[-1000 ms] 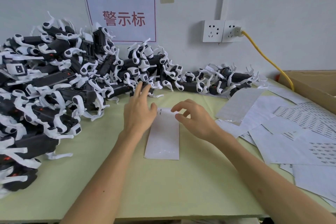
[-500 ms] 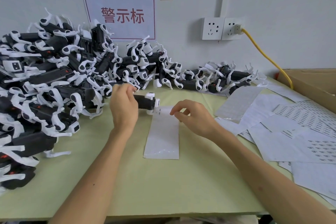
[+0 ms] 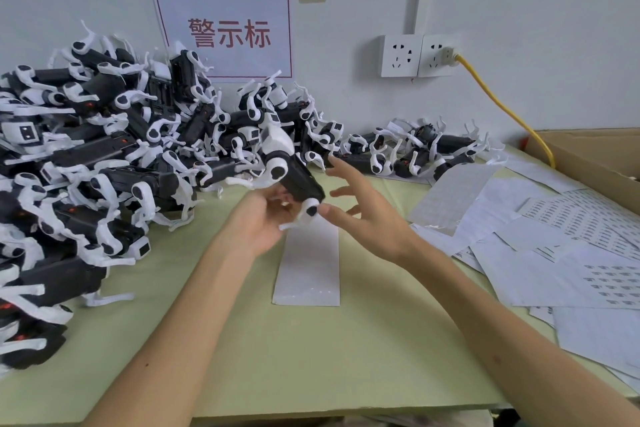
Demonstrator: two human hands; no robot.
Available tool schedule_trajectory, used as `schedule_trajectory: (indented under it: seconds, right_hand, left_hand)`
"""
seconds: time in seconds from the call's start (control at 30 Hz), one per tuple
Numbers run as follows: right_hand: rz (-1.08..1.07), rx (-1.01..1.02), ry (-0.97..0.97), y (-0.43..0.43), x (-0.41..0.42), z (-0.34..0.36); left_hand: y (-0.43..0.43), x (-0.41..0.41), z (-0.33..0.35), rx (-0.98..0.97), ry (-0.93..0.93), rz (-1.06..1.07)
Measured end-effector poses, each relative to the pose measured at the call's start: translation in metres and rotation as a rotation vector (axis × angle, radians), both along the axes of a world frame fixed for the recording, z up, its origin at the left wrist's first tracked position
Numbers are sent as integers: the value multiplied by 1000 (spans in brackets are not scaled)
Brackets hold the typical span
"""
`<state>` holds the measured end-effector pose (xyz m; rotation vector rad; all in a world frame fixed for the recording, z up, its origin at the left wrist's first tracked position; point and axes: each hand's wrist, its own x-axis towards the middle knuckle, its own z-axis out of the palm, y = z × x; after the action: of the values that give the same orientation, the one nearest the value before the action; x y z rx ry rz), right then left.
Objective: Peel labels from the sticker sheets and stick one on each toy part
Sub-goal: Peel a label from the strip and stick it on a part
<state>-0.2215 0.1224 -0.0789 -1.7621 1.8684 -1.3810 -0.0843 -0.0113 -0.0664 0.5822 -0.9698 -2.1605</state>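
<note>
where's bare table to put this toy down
Bare pale green table top runs along the near edge, between the heap of black-and-white toy parts on the left and loose white sticker sheets on the right, both sides of the white paper strip. Crowded along the wall.

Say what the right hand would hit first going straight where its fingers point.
The right hand would probably meet the toy part the left hand holds; depth is unclear.
</note>
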Motion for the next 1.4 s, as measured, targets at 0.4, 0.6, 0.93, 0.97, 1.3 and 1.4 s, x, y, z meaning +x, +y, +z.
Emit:
schedule_trajectory:
  seconds: [0.4, 0.6, 0.93, 0.97, 1.3, 1.4]
  right_hand:
    - [-81, -140, -366, -3, 1, 10]
    - [-27, -143, -372, -2, 1, 11]
    - [-75, -105, -93, 3, 2, 12]
    - [-77, -102, -46, 3, 3, 11]
    - [-143, -186, -175, 5, 0, 18]
    - [-159, -180, -136, 6, 0, 17]
  left_hand:
    - [35, -15, 0, -198, -15, -214]
    - [31, -19, -7, -394, -146, -53]
    - [32, -20, -7, -373, -104, -71]
    - [31, -20, -7, -379, -104, -69]
    - [36, -21, -7, -544, -127, -148]
    - [41, -22, -7, -534, -113, -202]
